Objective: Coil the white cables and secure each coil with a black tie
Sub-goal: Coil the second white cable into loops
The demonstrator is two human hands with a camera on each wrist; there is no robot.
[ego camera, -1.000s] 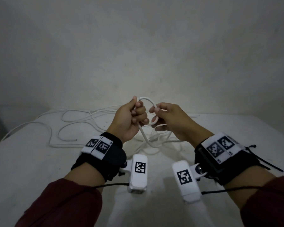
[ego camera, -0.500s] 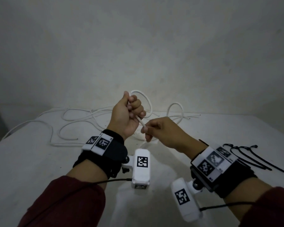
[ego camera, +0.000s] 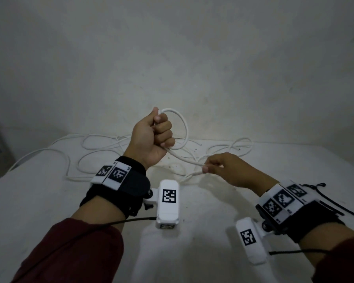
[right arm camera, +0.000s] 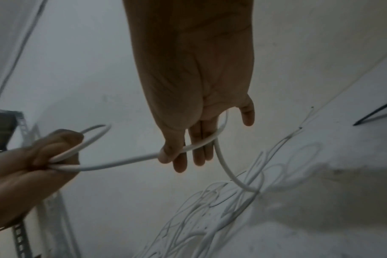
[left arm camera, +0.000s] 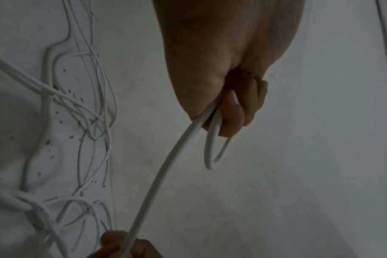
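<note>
My left hand is raised in a fist and grips a small loop of white cable; the left wrist view shows the same loop hanging out of the curled fingers. From the fist a strand runs down and right to my right hand, which pinches it. In the right wrist view the thumb presses the cable against nearly straight fingers. Several black ties lie on the table behind my right wrist, partly hidden by it.
More white cable lies in loose tangled loops across the back of the white table, up to the grey wall. The table's left edge drops off near a perforated metal rail.
My right hand has slid away from the left along the cable, down and to the right, stretching a strand between them. The left fist has risen a little with its loop.
</note>
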